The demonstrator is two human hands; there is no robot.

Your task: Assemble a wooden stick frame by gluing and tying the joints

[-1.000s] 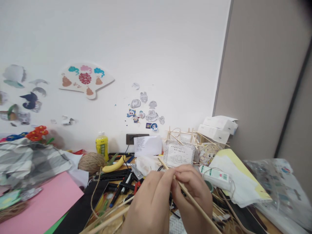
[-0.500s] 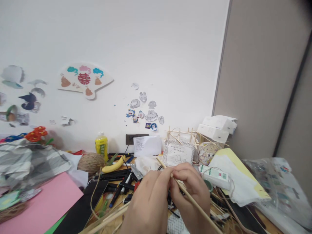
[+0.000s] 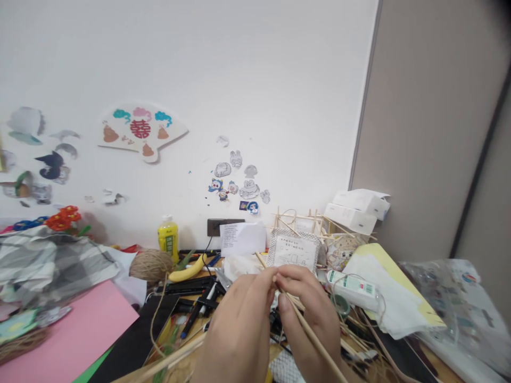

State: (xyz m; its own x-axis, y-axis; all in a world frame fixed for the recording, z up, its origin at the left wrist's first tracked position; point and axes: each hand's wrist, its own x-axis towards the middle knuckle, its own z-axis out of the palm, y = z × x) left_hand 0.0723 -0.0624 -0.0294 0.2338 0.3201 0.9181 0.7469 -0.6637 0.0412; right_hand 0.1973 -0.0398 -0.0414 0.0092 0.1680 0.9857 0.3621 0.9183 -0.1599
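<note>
Side by side in the lower middle, my left hand [image 3: 239, 330] and my right hand [image 3: 313, 314] meet at their fingertips, both closed in a pinch. A thin wooden stick [image 3: 310, 331] runs slantwise through the meeting point, its far tip poking out beyond the fingers and its near end reaching toward the bottom edge along my right hand. More pale wooden sticks [image 3: 165, 361] stretch from the lower left to behind my left hand. Where the sticks cross, the fingers hide the joint. Beyond the hands leans a framed drawing [image 3: 293, 250].
A twine ball [image 3: 150, 266], yellow bottle [image 3: 167, 239], banana [image 3: 188, 270] and markers [image 3: 195, 313] crowd the left. At right lie a white glue bottle [image 3: 353, 290], yellow-and-white paper [image 3: 393, 287] and plastic bags [image 3: 451, 303]. Pink paper [image 3: 88, 330] covers the near left. A stick structure [image 3: 299, 219] stands behind.
Both hands have shifted slightly left, fingertips still together. The stick by my right hand has moved a little left, and the lower-left sticks have shifted slightly.
</note>
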